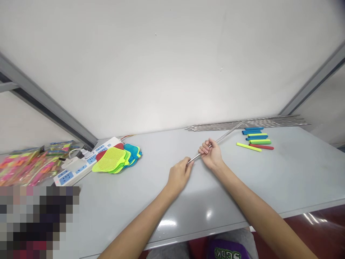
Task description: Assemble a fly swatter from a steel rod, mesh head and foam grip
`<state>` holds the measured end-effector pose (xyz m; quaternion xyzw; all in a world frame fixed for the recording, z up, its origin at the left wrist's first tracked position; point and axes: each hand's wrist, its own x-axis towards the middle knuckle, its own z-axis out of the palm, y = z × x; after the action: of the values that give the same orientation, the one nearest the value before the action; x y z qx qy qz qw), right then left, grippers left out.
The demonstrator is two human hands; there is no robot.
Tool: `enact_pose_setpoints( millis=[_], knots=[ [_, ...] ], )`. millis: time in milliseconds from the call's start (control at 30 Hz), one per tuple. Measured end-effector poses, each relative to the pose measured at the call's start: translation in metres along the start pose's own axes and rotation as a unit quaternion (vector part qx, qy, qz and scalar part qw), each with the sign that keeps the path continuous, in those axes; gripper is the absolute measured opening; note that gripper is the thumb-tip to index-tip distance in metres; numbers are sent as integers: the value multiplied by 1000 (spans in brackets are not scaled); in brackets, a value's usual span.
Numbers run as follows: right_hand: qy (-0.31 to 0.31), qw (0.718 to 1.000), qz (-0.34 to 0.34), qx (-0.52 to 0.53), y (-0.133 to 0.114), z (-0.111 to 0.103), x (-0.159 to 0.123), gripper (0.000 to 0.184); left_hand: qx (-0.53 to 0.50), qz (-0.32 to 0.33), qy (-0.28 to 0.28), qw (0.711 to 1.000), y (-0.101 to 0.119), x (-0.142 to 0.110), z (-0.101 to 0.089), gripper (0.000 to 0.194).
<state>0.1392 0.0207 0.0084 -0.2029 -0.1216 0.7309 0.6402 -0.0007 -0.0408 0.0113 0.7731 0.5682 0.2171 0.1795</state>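
Note:
Both my hands hold one thin metal rod (225,136) above the grey table (283,176). My left hand (179,175) pinches the rod's near end with closed fingers. My right hand (211,153) is wrapped round the rod a little farther along. The rod slants away to the upper right, its far tip near a bundle of several metal rods (250,123) lying along the wall. Several coloured handle sleeves (256,138), blue, green, yellow and red, lie just right of the rod. A stack of mesh swatter heads (117,159), yellow, blue and red, lies left of my hands.
A white power strip (81,166) with plugs lies at the left beside the swatter heads. Bright packaged goods (29,163) are piled at the far left. A white wall stands behind the table. The table's front edge runs close to my lap.

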Motion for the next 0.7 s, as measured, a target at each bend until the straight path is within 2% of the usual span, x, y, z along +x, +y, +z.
enact_pose_setpoints(
  millis=[167,367,567,700],
  knots=[
    [7,1000,12,-1,1,1,0,24,-8,12,-8,1000,4,-1,-4,30],
    [3,1000,13,-4,2,2,-1,28,39,27,-14,999,0,1,-1,34],
    [-5,1000,13,-4,4,-2,-2,39,93,18,-69,993,-2,0,6,34],
    [0,1000,11,-7,8,-4,-3,40,79,11,-78,994,-1,-3,7,35]
  ],
)
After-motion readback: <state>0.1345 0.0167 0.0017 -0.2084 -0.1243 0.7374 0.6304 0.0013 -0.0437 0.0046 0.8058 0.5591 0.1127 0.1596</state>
